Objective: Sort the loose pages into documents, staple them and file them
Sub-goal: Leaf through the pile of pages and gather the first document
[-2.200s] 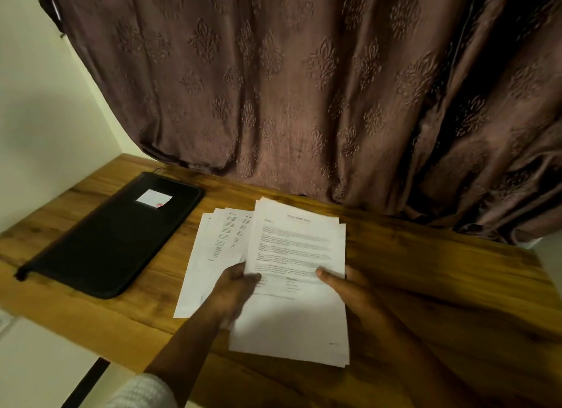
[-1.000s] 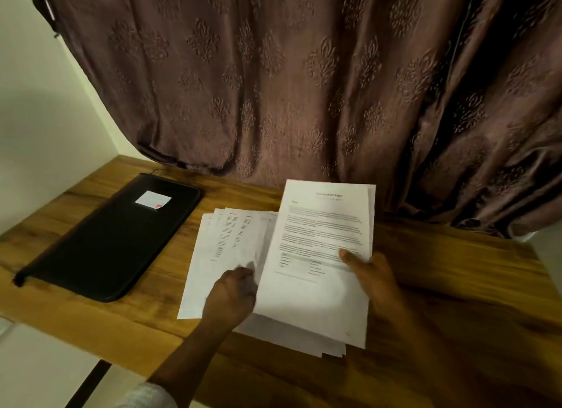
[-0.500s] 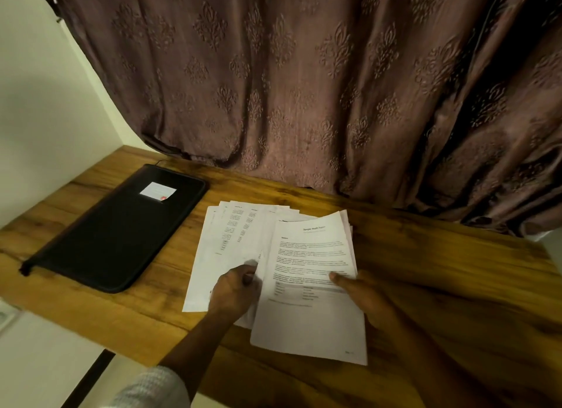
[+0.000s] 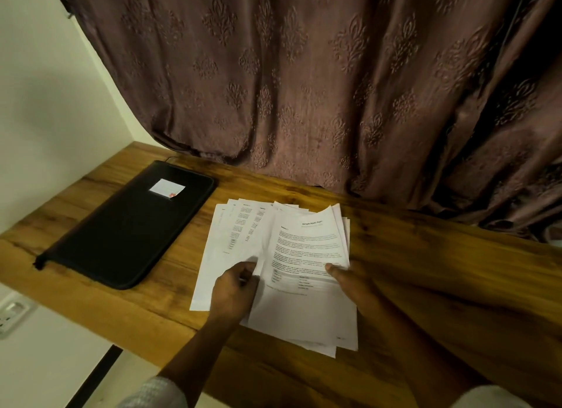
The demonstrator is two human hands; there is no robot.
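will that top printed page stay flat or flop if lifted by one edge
Probably floppy: the far corner of the top page curls up while the right hand pinches its edge. Likely very light, being one thin sheet. It may slide easily: the loose pages under it lie fanned askew.

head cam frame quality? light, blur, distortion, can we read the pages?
Head view: dim warm light, darkest at right; right hand and forearm soft with motion blur; top page heading barely legible, body text soft; wide-angle lens bows the wooden desk edge and curtain.
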